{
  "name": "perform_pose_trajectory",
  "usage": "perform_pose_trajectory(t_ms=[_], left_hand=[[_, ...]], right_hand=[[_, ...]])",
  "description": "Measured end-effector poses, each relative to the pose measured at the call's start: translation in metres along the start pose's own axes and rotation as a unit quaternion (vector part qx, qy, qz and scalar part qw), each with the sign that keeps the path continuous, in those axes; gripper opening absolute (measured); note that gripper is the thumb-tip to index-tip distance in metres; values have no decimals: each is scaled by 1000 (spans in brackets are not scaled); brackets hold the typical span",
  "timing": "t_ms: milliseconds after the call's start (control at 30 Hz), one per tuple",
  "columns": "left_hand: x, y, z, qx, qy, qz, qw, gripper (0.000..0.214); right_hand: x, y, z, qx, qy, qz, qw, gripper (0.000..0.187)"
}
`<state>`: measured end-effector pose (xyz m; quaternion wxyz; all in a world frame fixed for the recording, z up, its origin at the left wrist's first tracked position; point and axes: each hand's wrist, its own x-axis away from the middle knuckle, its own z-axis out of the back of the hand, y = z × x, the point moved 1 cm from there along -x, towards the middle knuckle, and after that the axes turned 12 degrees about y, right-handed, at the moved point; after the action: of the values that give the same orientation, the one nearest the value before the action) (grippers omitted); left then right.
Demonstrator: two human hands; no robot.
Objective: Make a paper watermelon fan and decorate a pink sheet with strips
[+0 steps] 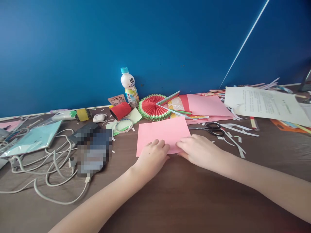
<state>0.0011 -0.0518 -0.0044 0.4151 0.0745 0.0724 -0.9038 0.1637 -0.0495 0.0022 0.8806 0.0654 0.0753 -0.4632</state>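
A sheet of pink paper lies on the dark wooden table in front of me. At its near edge, left of the middle, my left hand has its fingers curled over the paper, the thumb tucked by the edge. My right hand pinches the same edge near the right corner, thumb below and fingers on top. Just beyond that hand lie black-handled scissors, their blades partly hidden by the pink paper. Behind the paper rests a red and green pleated paper fan.
A bottle with a blue cap stands by the blue wall, beside a red roll. To the left are a phone and tangled white cables. Paper strips and a printed sheet lie on the right.
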Motion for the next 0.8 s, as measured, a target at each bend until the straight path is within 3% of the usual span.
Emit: perform_pose_trajectory(t_ms=[233,633,800], left_hand=[[-26,-13,3,34,-86,-5,996,19],[-22,-9,4,-20,-61,-88,994,19],[-21,-17,-1,-6,-48,-88,995,20]], right_hand=[[-33,-3,11,-18,-100,-17,995,14],[-30,9,16,-61,-130,-4,990,20],[-32,12,15,-106,-162,12,981,18]])
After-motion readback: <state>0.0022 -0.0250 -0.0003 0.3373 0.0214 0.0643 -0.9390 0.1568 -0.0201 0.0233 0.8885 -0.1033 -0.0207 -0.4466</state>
